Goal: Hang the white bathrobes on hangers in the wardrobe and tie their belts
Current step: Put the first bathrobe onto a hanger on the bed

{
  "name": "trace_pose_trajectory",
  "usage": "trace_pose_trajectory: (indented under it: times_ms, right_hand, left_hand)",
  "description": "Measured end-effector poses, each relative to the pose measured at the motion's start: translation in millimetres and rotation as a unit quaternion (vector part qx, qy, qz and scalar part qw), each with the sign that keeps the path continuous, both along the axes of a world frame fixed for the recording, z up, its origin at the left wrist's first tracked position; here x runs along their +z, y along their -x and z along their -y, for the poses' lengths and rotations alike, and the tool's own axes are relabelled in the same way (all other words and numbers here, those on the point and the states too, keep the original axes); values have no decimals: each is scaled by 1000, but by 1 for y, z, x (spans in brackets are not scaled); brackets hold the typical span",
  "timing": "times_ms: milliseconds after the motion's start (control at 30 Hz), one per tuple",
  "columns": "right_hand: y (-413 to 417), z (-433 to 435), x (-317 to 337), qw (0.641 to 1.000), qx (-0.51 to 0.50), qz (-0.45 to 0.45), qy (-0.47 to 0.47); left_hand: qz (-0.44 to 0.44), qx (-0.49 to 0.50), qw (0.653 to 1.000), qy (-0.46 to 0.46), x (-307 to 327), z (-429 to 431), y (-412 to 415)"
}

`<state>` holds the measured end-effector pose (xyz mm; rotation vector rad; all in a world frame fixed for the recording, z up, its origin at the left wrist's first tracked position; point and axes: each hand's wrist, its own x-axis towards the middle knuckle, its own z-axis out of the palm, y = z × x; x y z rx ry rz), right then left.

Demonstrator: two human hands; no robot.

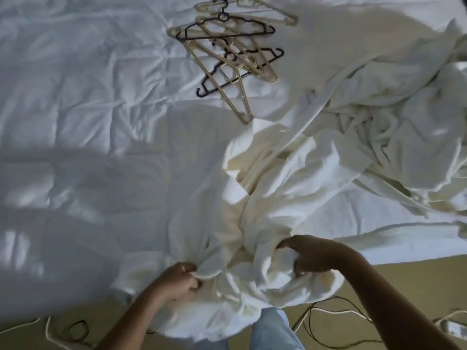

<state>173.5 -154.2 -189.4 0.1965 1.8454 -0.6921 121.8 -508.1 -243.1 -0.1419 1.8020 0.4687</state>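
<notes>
A white bathrobe [255, 203] lies crumpled across the near edge of the bed, partly hanging over it. My left hand [177, 279] pinches a fold of its cloth at the lower left. My right hand [313, 253] grips a bunch of the same robe at the lower right. More white bathrobes [394, 117] lie in a tangled heap at the right, with belts trailing among them. A pile of beige and black plastic hangers [230, 51] rests on the bed at the top centre, beyond the robe.
The bed [88, 122] has a rumpled white duvet spreading to the left. Below its edge is a tan floor [409, 286] with thin cables and cords. A light blue trouser leg [273, 329] shows between my arms.
</notes>
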Motion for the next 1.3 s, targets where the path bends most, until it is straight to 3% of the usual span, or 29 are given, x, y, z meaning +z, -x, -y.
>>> trace_pose_trajectory:
  times_ms: [100, 200, 233, 267, 333, 400, 500, 567, 633, 700, 800, 867, 933, 1067, 1167, 1233, 1300]
  right_hand:
    - [-21, -26, -18, 981, -154, -100, -67]
    - [-26, -40, -30, 884, -433, -159, -72]
    - [-22, -39, -36, 848, -496, -172, -73]
    - [-15, -36, -43, 833, -520, -171, -76]
    - [6, -17, -55, 840, -521, -134, -66]
    - [26, 9, -70, 858, -493, -120, -79]
    - [47, 32, -80, 895, -408, -155, -93]
    - [47, 24, -75, 908, -379, -174, -51]
    - [36, 3, -65, 889, -413, -199, -1]
    - [15, -24, -55, 845, -482, -230, 1]
    - [-26, -57, -44, 759, -590, -264, -74]
    - [-45, -70, -41, 717, -626, -288, -106]
    - [-50, -80, -44, 701, -635, -296, -131]
    - [-21, -89, -44, 686, -625, -338, -155]
    - [-2, -86, -44, 697, -626, -344, -66]
    - [-7, -85, -43, 696, -643, -318, -23]
    - [-27, -77, -47, 705, -651, -277, -43]
  left_hand:
    - [-31, 9, 999, -9, -2, 6, -24]
    - [-130, 24, 991, -16, -1, -4, -9]
    - [-178, 43, 983, -32, 1, -13, 3]
    - [-230, 59, 970, -50, 3, -26, 16]
    - [-294, 98, 947, -88, 5, -60, 43]
    - [-263, 106, 953, -102, 0, -98, 61]
    - [-268, -35, 960, -76, -16, -138, 60]
    - [-287, -40, 954, -80, -25, -137, 64]
    - [-277, 54, 953, -111, -29, -114, 74]
    - [-268, 222, 926, -148, -28, -75, 85]
    - [-266, 467, 830, -147, -26, -4, 106]
    - [-313, 519, 786, -123, -18, 31, 128]
    - [-361, 504, 781, -77, -9, 51, 146]
    - [-411, 391, 824, 7, -15, 73, 164]
    - [-453, 295, 837, 83, -17, 70, 163]
    - [-510, 223, 825, 100, -17, 50, 148]
    - [-563, 151, 811, 55, -12, 16, 124]
